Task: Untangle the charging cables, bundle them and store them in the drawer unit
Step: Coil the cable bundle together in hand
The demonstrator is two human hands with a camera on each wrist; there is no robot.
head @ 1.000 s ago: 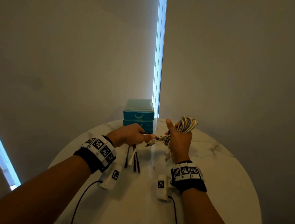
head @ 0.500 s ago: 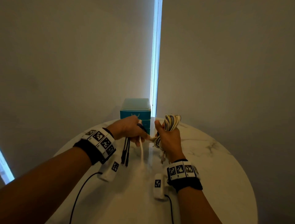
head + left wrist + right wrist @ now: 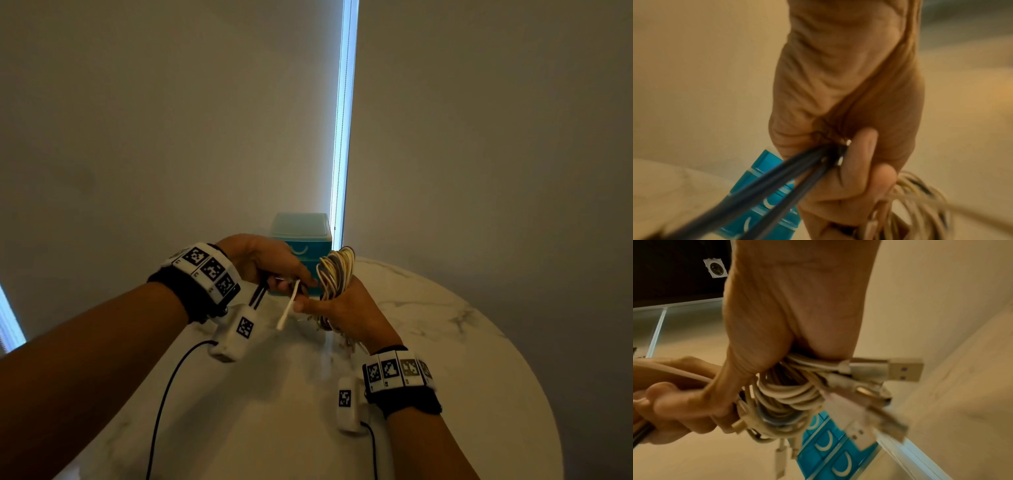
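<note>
Over the round marble table point(image 3: 445, 342) my right hand point(image 3: 329, 308) grips a coil of white, yellow and grey charging cables point(image 3: 337, 270), held upright. Several USB plugs point(image 3: 906, 369) stick out of the bundle point(image 3: 789, 394) under the palm. My left hand point(image 3: 291, 281) is right against it, fingers curled around black cable ends point(image 3: 257, 295) and a white cable end point(image 3: 287, 308) that hang down. The left wrist view shows the black cables point(image 3: 777, 178) pinched in the curled fingers. The teal drawer unit point(image 3: 301, 233) stands just behind both hands, drawers closed.
Black leads point(image 3: 164, 404) run from the wrist cameras across the near table. A wall with a bright vertical slit point(image 3: 342, 137) rises right behind the drawer unit. The table edge point(image 3: 548, 411) curves away on the right.
Both hands have risen and moved toward the drawer unit and closed together. The white cable end now hangs between them, right of the black ends.
</note>
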